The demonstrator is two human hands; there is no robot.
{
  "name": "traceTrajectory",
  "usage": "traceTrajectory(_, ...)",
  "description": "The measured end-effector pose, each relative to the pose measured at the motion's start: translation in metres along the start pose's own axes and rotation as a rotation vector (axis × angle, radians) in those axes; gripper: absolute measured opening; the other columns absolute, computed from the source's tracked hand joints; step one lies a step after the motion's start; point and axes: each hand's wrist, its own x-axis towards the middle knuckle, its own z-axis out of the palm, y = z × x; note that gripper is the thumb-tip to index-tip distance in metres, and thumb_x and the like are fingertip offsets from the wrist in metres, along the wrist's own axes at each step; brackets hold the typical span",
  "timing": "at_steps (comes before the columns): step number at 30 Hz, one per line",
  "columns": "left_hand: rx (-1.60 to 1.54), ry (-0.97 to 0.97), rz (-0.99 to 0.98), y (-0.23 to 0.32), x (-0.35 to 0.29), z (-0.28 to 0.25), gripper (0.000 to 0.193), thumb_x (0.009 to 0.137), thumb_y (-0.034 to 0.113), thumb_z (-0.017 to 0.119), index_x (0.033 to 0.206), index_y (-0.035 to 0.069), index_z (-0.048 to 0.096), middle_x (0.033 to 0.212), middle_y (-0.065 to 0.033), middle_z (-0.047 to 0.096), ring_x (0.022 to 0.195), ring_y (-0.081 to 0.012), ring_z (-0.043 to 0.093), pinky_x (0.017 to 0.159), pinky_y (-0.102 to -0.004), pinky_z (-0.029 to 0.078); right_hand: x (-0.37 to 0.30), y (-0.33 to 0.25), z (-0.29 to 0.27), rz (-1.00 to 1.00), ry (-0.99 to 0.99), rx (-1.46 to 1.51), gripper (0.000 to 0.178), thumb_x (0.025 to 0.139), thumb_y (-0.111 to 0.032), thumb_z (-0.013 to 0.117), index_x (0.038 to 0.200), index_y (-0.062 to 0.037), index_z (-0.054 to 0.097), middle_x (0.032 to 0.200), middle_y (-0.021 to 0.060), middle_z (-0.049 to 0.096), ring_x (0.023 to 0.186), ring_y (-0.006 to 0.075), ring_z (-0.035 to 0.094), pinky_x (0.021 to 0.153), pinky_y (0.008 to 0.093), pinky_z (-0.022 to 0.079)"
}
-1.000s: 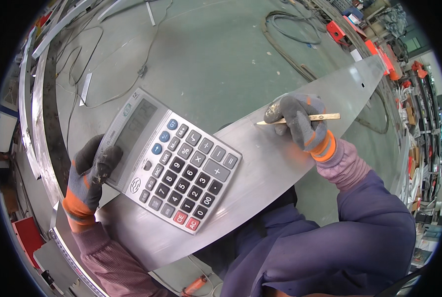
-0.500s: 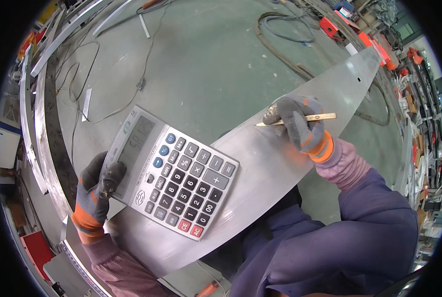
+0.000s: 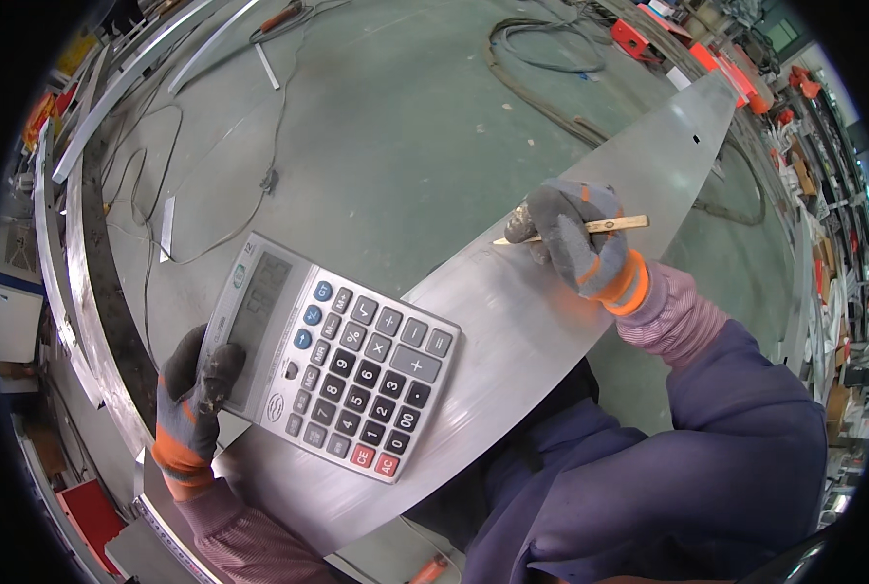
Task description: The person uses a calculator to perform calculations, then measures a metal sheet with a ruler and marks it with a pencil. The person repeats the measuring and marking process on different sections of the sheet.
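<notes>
My left hand (image 3: 197, 394), in a grey and orange work glove, grips a silver desk calculator (image 3: 303, 370) by its display end, thumb on top. The calculator is tilted over a long bare sheet-metal plate (image 3: 522, 321), its keys facing up. In the same kind of glove, my right hand (image 3: 571, 234) is closed round a short wooden pencil (image 3: 605, 226). The pencil's tip points left and is at the plate's surface near its far edge; I cannot tell whether it touches. Faint marks show on the metal around the tip.
Long metal bars (image 3: 79, 263) run along the left side. Cables (image 3: 271, 180) and a thick hose (image 3: 512, 73) lie on the green floor (image 3: 386, 127) beyond the plate. A red box (image 3: 92, 516) stands at lower left, and crowded shelves (image 3: 833, 224) line the right.
Both hands and the plate sit slightly differently in view, the calculator a little lower and further left. Each hand keeps its hold on the calculator and the pencil.
</notes>
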Motion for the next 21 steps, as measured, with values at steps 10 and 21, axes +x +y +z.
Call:
traceTrajectory(10, -0.092, 0.02, 0.016, -0.005, -0.002, 0.001, 0.065, 0.089, 0.053, 0.07, 0.12, -0.003, 0.065, 0.096, -0.0045, 0.067, 0.09, -0.0136, 0.059, 0.082, -0.0303, 0.048, -0.011, 0.023, 0.0, -0.015, 0.065, 0.234, 0.021, 0.101, -0.014, 0.058, 0.112, 0.0037, 0.063, 0.088, 0.0103, 0.07, 0.074, 0.0141, 0.066, 0.068, 0.0288, 0.054)
traceTrajectory(21, -0.101, -0.038, -0.026, -0.003, 0.0, -0.003, 0.063, 0.088, 0.051, 0.072, 0.121, -0.002, 0.065, 0.099, -0.0052, 0.068, 0.092, -0.0144, 0.06, 0.084, -0.0316, 0.048, 0.004, 0.002, 0.005, 0.105, 0.168, 0.096, 0.023, 0.102, -0.015, 0.058, 0.09, 0.0029, 0.068, 0.072, 0.0063, 0.068, 0.065, 0.0095, 0.062, 0.061, 0.0268, 0.051)
